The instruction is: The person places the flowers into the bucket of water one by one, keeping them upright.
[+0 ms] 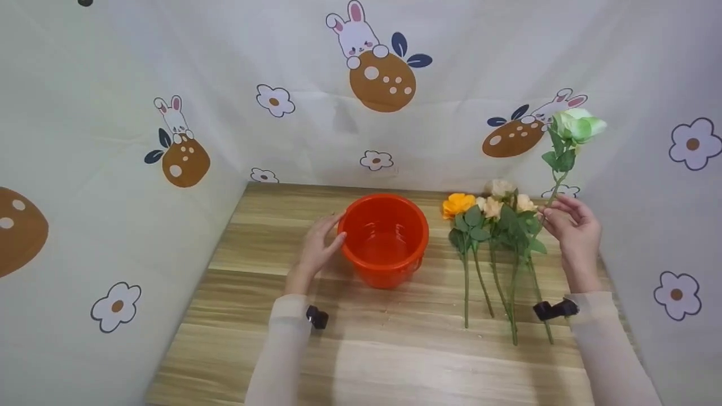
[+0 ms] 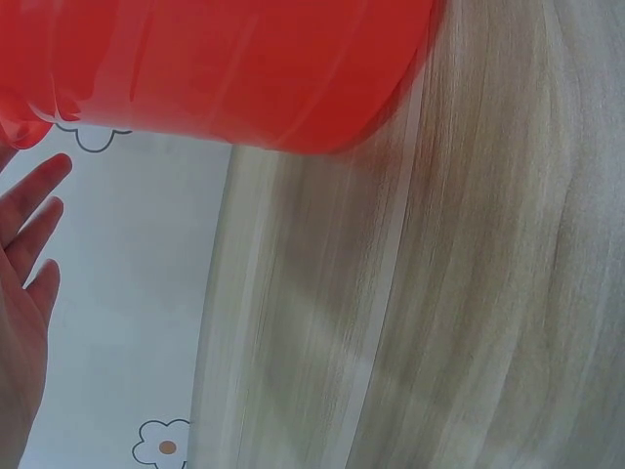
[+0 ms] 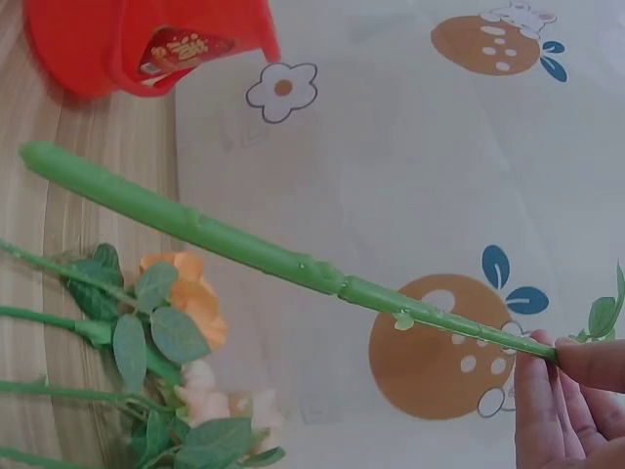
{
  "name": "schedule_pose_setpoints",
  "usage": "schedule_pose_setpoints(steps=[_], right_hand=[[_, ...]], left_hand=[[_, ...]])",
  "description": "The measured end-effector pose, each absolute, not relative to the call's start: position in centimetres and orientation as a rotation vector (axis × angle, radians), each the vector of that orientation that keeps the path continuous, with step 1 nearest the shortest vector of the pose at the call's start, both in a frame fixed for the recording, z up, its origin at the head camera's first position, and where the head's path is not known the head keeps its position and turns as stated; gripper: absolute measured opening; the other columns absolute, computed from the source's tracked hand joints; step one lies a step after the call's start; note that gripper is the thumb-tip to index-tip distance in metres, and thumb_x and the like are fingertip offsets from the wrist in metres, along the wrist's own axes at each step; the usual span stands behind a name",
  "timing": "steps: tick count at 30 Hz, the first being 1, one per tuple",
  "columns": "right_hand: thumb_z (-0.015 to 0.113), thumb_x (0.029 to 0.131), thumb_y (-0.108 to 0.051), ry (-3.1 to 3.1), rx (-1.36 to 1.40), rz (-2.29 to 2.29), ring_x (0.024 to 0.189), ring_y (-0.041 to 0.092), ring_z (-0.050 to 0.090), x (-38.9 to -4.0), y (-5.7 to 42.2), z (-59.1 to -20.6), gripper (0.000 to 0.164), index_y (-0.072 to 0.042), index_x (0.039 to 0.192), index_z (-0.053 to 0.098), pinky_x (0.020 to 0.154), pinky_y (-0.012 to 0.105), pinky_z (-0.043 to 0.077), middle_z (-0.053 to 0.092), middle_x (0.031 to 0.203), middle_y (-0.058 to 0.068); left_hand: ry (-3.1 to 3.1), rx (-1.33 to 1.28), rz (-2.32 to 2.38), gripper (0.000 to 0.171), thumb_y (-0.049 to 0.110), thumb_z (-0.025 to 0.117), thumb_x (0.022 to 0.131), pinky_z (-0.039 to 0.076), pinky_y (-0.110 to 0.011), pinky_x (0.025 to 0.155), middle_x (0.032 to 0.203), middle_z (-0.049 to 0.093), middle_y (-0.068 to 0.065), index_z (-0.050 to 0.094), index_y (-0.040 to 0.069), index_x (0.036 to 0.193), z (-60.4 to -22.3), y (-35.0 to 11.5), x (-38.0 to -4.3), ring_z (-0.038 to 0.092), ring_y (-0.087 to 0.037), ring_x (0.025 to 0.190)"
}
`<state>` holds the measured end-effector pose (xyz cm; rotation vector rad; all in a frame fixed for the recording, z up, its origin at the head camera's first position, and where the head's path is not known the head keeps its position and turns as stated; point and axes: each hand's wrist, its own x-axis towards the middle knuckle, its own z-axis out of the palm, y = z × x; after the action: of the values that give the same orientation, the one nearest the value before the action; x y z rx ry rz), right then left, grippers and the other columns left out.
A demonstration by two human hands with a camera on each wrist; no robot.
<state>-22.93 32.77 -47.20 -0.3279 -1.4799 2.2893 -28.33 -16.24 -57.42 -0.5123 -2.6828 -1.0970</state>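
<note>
A red plastic bucket (image 1: 383, 275) stands upright on the wooden table, with nothing visible inside it. My left hand (image 1: 317, 248) touches the left side of its rim, fingers mostly straight; in the left wrist view, fingers (image 2: 34, 200) spread out below the bucket wall (image 2: 215, 68). On the right, my right hand (image 1: 578, 237) pinches the stem of a pale green rose (image 1: 581, 127) between thumb and fingers, bloom upward. The right wrist view shows the bare lower stem (image 3: 264, 256) reaching out from that pinch. Under and beside this hand lie several flowers, among them an orange one (image 1: 458, 205).
Peach-coloured flowers (image 1: 492, 208) lie with their blooms toward the back of the table and stems toward the front. A cloth backdrop (image 1: 316, 141) with printed rabbits rises behind and at both sides. A handle hangs on the bucket's right side.
</note>
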Motion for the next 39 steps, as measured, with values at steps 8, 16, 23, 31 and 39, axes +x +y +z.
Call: schedule_pose_setpoints(steps=[8,16,23,31,39], right_hand=[[0.065,0.086,0.014,-1.51,-0.274,2.262,0.078,0.011,0.075,-23.3,31.0,-46.7,0.031,-0.005,0.11,0.068,0.069,0.021,0.061,0.068,0.09,0.004],[0.068,0.085,0.013,-1.498,-0.292,2.283,0.08,0.013,0.075,-23.7,29.8,-46.2,0.031,-0.002,0.111,0.067,0.065,0.02,0.061,0.069,0.091,0.005],[0.07,0.084,0.012,-1.455,-0.281,2.315,0.079,0.013,0.075,-24.0,28.6,-45.4,0.03,-0.003,0.11,0.067,0.063,0.02,0.06,0.068,0.091,0.006],[0.066,0.086,0.014,-1.494,-0.22,2.264,0.078,0.012,0.074,-24.7,27.2,-45.0,0.029,-0.003,0.109,0.068,0.063,0.019,0.06,0.068,0.091,0.004],[0.067,0.086,0.011,-1.504,-0.154,2.258,0.084,0.014,0.076,-25.1,25.5,-44.3,0.03,-0.004,0.112,0.068,0.07,0.022,0.061,0.067,0.094,0.004]], left_hand=[[-2.705,-0.496,-1.106,0.052,0.037,0.057,0.098,0.025,-0.054,0.124,0.15,0.052,-0.01,0.05,0.022,0.148,-57.4,-16.2,-28.4,0.041,-0.035,0.144],[-2.695,-0.501,-1.091,0.052,0.038,0.058,0.098,0.026,-0.053,0.124,0.15,0.053,-0.009,0.051,0.023,0.147,-57.4,-16.2,-28.4,0.041,-0.034,0.145],[-2.649,-0.53,-1.078,0.052,0.036,0.059,0.097,0.029,-0.056,0.121,0.147,0.056,-0.012,0.053,0.02,0.146,-57.8,-16.3,-28.4,0.044,-0.037,0.142],[-2.652,-0.53,-1.084,0.053,0.038,0.058,0.098,0.028,-0.056,0.122,0.148,0.055,-0.011,0.051,0.022,0.147,-57.6,-16.3,-28.4,0.043,-0.039,0.142],[-2.667,-0.507,-1.083,0.052,0.037,0.059,0.098,0.028,-0.055,0.122,0.149,0.053,-0.011,0.051,0.022,0.147,-57.6,-16.2,-28.4,0.043,-0.038,0.143]])
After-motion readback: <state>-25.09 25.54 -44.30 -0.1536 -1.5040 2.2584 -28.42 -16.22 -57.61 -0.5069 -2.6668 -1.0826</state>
